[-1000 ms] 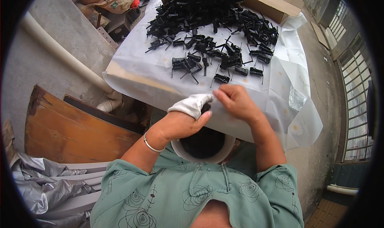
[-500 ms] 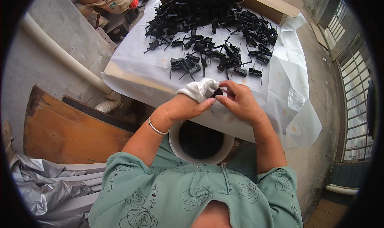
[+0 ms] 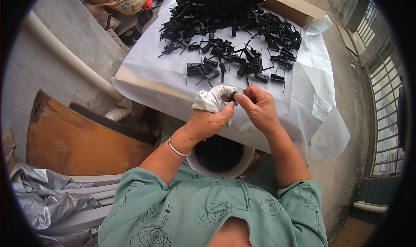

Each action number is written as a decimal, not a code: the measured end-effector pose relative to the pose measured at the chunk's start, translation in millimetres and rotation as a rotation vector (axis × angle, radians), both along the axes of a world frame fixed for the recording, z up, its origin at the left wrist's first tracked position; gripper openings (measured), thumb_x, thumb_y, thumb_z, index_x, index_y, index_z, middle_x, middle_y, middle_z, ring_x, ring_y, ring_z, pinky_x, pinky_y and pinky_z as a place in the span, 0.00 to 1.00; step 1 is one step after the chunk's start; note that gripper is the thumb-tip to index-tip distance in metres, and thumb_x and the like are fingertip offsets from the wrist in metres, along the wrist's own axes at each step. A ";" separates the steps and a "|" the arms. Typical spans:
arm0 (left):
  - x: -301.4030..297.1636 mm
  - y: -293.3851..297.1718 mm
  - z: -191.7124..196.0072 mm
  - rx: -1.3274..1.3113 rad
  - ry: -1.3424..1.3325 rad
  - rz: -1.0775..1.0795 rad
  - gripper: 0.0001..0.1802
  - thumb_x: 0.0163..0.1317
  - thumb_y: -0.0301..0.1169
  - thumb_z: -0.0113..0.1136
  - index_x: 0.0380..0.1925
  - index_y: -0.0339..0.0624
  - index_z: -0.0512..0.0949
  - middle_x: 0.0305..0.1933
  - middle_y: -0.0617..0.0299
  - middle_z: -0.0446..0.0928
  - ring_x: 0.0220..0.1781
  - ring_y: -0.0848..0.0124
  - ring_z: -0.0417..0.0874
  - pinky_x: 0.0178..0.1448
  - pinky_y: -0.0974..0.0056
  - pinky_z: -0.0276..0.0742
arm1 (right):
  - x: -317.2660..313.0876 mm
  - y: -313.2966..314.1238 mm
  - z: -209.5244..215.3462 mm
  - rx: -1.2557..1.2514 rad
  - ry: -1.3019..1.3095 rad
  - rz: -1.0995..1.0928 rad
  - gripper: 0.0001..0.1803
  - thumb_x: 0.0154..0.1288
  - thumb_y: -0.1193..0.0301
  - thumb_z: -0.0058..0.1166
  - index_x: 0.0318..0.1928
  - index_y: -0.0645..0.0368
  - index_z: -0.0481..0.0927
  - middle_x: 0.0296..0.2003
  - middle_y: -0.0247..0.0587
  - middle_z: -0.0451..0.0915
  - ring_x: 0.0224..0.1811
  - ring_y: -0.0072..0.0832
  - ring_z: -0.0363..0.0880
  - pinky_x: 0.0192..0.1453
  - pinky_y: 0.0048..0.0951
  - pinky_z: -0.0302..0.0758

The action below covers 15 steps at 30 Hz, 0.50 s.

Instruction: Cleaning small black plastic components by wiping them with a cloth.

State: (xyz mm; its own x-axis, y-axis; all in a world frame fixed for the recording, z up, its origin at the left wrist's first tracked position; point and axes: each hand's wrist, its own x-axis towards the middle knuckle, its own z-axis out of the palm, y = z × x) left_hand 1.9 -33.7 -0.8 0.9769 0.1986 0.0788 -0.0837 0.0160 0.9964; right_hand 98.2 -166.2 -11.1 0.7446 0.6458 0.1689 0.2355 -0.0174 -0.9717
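My left hand [image 3: 209, 124] is closed, its fingers covered by a crumpled white cloth [image 3: 210, 99]. Between its thumb and the cloth sits a small black plastic part [image 3: 232, 98], mostly hidden by the fingers. My right hand [image 3: 262, 112] is closed in a pinch at the right side of that same part. Both hands are above the near edge of the table. Beyond them, several loose black plastic parts [image 3: 203, 69] with thin pins lie in front of a large heap of similar pieces [image 3: 225, 19].
A white plastic sheet [image 3: 149, 69] covers the table. Below my hands stands a pale bucket [image 3: 248, 160] with dark contents. At the back right is a cardboard box [image 3: 294, 6]. An orange-brown wooden board [image 3: 82, 138] leans at the left, near a pale pipe [image 3: 69, 58].
My left hand has turned and shifted slightly right, so the cloth sits differently. My right hand's fingers have curled in more. The black part stays between the hands.
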 end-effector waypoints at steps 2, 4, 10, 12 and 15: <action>-0.1 0.1 -1.6 -0.051 -0.004 0.040 0.13 0.59 0.23 0.51 0.45 0.35 0.69 0.32 0.63 0.73 0.23 0.83 0.72 0.25 0.75 0.71 | 1.4 -0.7 -5.8 0.014 -0.112 0.069 0.11 0.63 0.70 0.51 0.26 0.64 0.73 0.18 0.29 0.68 0.22 0.17 0.63 0.25 0.21 0.63; -0.5 0.9 -3.1 0.050 0.028 0.057 0.14 0.59 0.22 0.51 0.46 0.34 0.69 0.32 0.62 0.74 0.25 0.83 0.73 0.25 0.75 0.70 | -3.4 1.2 -6.4 0.006 -0.287 0.139 0.15 0.68 0.69 0.45 0.26 0.65 0.73 0.19 0.33 0.70 0.23 0.20 0.65 0.28 0.24 0.65; 0.3 -1.0 -13.2 0.938 -0.390 0.285 0.15 0.57 0.20 0.51 0.46 0.31 0.70 0.33 0.58 0.75 0.37 0.75 0.77 0.41 0.69 0.75 | -14.8 14.2 -24.6 -0.006 -0.144 0.005 0.14 0.67 0.69 0.45 0.26 0.65 0.73 0.19 0.34 0.69 0.23 0.18 0.64 0.27 0.23 0.64; -5.5 -1.0 -13.8 0.880 -0.324 0.270 0.15 0.57 0.21 0.51 0.47 0.32 0.70 0.34 0.59 0.75 0.39 0.73 0.77 0.45 0.68 0.74 | -19.5 14.2 -17.8 -0.013 -0.143 0.020 0.15 0.68 0.69 0.45 0.26 0.65 0.73 0.18 0.34 0.69 0.22 0.18 0.64 0.26 0.23 0.64; -5.7 4.3 -18.0 0.681 -0.284 0.227 0.16 0.59 0.23 0.51 0.49 0.34 0.68 0.36 0.60 0.74 0.39 0.72 0.76 0.46 0.69 0.72 | -13.6 14.1 -16.0 0.038 -0.121 0.094 0.14 0.67 0.69 0.46 0.27 0.65 0.74 0.17 0.33 0.68 0.21 0.17 0.62 0.25 0.22 0.63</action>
